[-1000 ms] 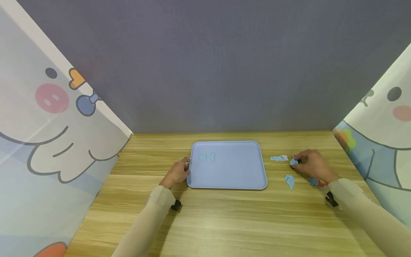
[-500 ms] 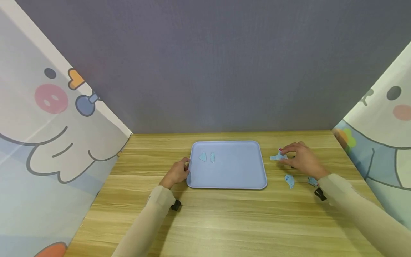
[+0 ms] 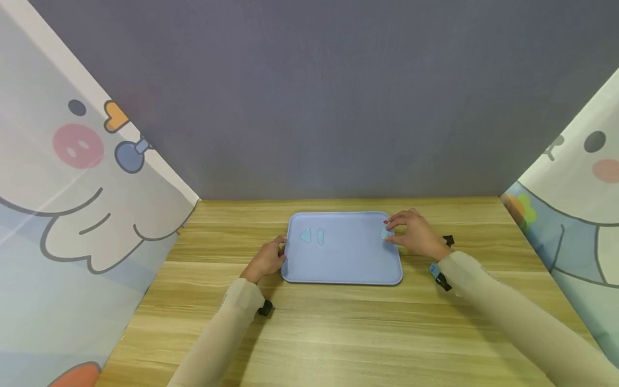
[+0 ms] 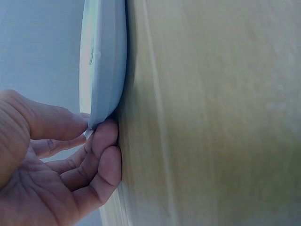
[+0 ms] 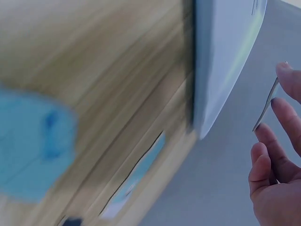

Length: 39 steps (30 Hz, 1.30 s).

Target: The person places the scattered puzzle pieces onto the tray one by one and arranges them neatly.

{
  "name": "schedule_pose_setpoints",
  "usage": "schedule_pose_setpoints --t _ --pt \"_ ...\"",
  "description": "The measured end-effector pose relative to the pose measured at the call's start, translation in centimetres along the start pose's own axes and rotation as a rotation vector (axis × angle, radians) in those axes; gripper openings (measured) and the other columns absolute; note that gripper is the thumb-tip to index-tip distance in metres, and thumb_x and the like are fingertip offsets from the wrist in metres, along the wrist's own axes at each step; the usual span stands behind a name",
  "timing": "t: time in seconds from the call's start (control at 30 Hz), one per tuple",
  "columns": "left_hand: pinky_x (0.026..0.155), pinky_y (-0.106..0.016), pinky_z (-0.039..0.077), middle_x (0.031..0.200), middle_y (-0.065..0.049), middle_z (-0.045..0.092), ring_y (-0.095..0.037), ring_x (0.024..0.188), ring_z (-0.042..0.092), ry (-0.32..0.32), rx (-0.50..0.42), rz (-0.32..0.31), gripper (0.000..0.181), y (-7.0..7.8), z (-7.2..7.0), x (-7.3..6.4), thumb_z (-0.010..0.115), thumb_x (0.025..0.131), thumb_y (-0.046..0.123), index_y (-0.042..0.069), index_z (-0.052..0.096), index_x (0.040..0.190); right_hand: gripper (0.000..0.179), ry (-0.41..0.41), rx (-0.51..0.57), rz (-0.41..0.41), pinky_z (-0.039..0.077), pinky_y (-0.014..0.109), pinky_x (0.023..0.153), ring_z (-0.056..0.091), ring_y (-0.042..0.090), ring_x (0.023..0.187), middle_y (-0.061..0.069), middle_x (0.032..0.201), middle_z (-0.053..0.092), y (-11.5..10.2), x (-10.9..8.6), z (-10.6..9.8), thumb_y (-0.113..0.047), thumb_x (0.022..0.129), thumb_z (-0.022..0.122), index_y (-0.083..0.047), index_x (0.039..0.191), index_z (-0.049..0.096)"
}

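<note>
My left hand (image 3: 265, 260) grips the left rim of a pale blue tray (image 3: 348, 263); the left wrist view shows the thumb (image 4: 63, 123) on top of the rim and curled fingers under it. Above the tray's right side, my right hand (image 3: 417, 235) pinches a thin, irregular light-blue flat piece (image 3: 385, 233) with a red spot. Edge-on in the right wrist view, that held piece (image 5: 266, 106) sits between thumb and fingers. Two flat light-blue pieces lie in the tray's upper left: a triangular piece (image 3: 306, 235) and a narrow piece (image 3: 321, 237).
On the wooden table (image 3: 338, 333), right of the tray, lies a light-blue piece (image 3: 434, 270) partly covered by the right wrist strap. A long blue-and-white piece (image 5: 134, 176) shows near the tray in the right wrist view. A grey wall (image 3: 338, 107) stands behind.
My right hand has picked up the light-blue piece from the table at the right and carried it left to above the tray. The left hand has stayed on the rim.
</note>
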<state>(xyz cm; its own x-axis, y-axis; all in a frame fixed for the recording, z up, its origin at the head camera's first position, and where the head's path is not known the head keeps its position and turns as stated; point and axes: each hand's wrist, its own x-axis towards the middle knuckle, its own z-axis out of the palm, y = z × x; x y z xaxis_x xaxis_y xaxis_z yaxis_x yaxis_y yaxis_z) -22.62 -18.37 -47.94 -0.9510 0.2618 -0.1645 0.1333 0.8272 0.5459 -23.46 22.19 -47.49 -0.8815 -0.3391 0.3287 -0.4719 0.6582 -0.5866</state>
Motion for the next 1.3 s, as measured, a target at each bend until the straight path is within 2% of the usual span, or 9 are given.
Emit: schedule_pose_setpoints --t 0.27,0.67,0.77,0.87,1.0,1.2,1.3 --pt "0.059 -0.029 0.048 0.085 -0.01 0.06 -0.018 0.068 0.056 0.003 -0.002 -0.005 0.045 -0.1 -0.1 0.2 0.059 0.089 -0.001 -0.001 0.045 0.132 0.02 -0.067 0.017 -0.058 0.039 0.043 0.084 0.048 0.026 0.099 0.009 0.105 0.064 -1.6 2.5 2.4 -0.015 0.068 0.086 -0.009 0.084 0.074" --pt "0.062 -0.03 0.049 0.089 -0.011 0.06 -0.018 0.071 0.057 -0.005 0.01 -0.017 0.045 0.0 -0.1 0.2 0.06 0.09 0.001 0.001 0.045 0.133 0.02 -0.14 0.027 -0.075 0.039 0.043 0.087 0.05 0.028 0.096 0.009 0.099 0.066 -3.2 4.9 4.8 -0.011 0.064 0.087 -0.008 0.078 0.073" --pt "0.062 -0.03 0.049 0.089 -0.011 0.06 -0.018 0.071 0.057 -0.003 0.014 -0.018 0.045 -0.1 -0.2 0.2 0.06 0.09 0.001 0.001 0.045 0.132 0.02 -0.157 0.054 -0.067 0.036 0.045 0.094 0.051 0.028 0.095 0.008 0.095 0.066 -3.9 5.6 5.9 -0.01 0.063 0.088 -0.007 0.077 0.073" --pt "0.062 -0.03 0.049 0.089 -0.011 0.061 -0.018 0.071 0.057 0.0 0.014 -0.017 0.045 -0.2 -0.1 0.2 0.06 0.09 0.001 0.001 0.046 0.132 0.021 -0.184 0.065 -0.056 0.025 0.048 0.105 0.053 0.027 0.095 0.007 0.092 0.066 -4.5 6.3 7.1 -0.009 0.063 0.088 -0.005 0.077 0.073" --pt "0.062 -0.031 0.049 0.09 -0.012 0.061 -0.019 0.071 0.057 0.0 0.01 -0.013 0.045 -0.2 -0.1 0.2 0.06 0.089 0.001 0.0 0.046 0.132 0.022 -0.223 0.033 -0.041 0.015 0.048 0.11 0.055 0.025 0.094 0.004 0.091 0.066 -4.9 7.3 8.7 -0.011 0.063 0.088 -0.005 0.077 0.073" --pt "0.063 -0.03 0.049 0.09 -0.012 0.061 -0.019 0.072 0.057 0.0 0.016 -0.01 0.045 -0.1 0.0 0.2 0.061 0.089 0.001 0.001 0.046 0.132 0.021 -0.235 0.002 -0.001 0.035 0.041 0.098 0.051 0.025 0.095 0.003 0.092 0.065 -5.6 8.3 9.9 -0.011 0.063 0.088 -0.008 0.077 0.072" --pt "0.062 -0.03 0.049 0.089 -0.012 0.061 -0.019 0.071 0.057 0.0 0.012 -0.012 0.045 -0.1 -0.1 0.2 0.06 0.089 0.0 0.0 0.046 0.132 0.022 -0.245 -0.007 0.017 0.038 0.039 0.093 0.05 0.025 0.097 0.004 0.093 0.065 -5.9 8.5 10.2 -0.011 0.064 0.088 -0.007 0.079 0.073"
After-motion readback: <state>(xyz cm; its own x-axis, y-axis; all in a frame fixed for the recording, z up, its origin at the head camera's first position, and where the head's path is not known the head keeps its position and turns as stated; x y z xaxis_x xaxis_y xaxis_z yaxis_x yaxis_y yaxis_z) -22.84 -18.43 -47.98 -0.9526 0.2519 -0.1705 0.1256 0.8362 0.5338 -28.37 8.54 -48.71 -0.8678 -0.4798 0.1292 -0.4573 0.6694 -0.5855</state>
